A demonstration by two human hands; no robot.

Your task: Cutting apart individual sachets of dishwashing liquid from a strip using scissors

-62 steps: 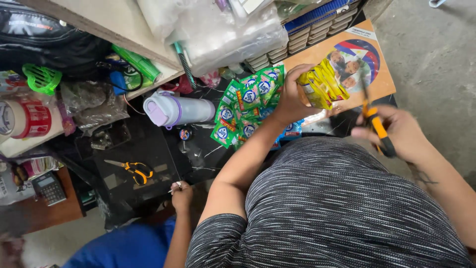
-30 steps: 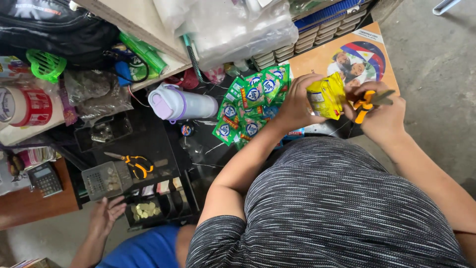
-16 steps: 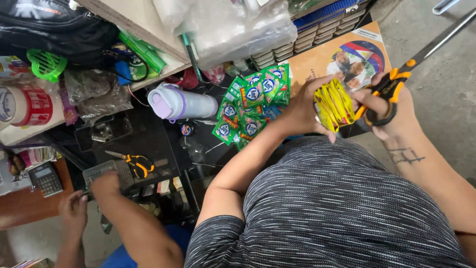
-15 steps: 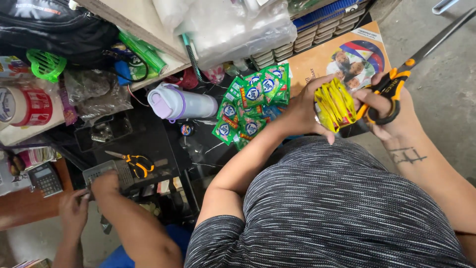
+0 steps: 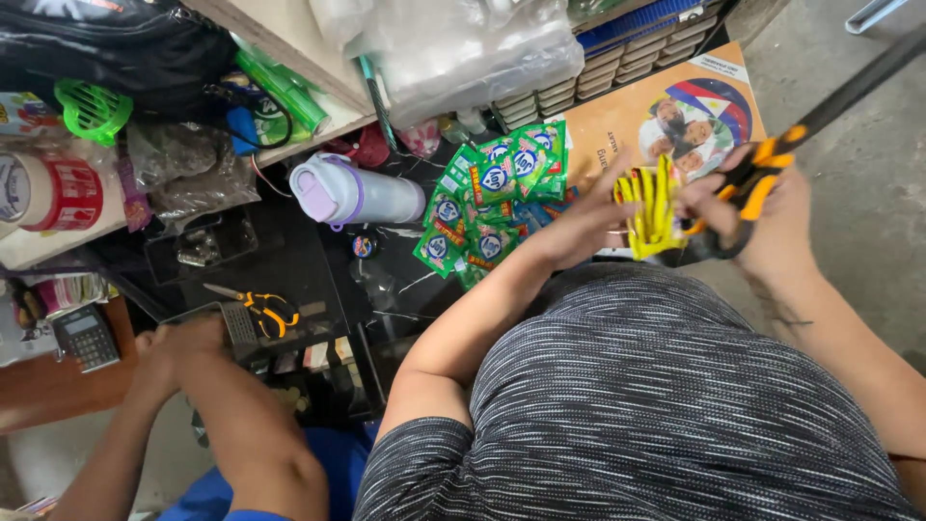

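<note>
Yellow sachets (image 5: 652,207) sit pinched in our left hand (image 5: 579,220) at far right, above the counter, while our right hand (image 5: 767,217) grips orange-handled scissors (image 5: 762,174), so we judge cutting comes next, needing blades aligned.

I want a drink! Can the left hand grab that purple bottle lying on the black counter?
Probably not right now: the left hand is holding the yellow packets. The purple bottle lies uncovered beyond the green sachets, so a freed hand likely could.
</note>
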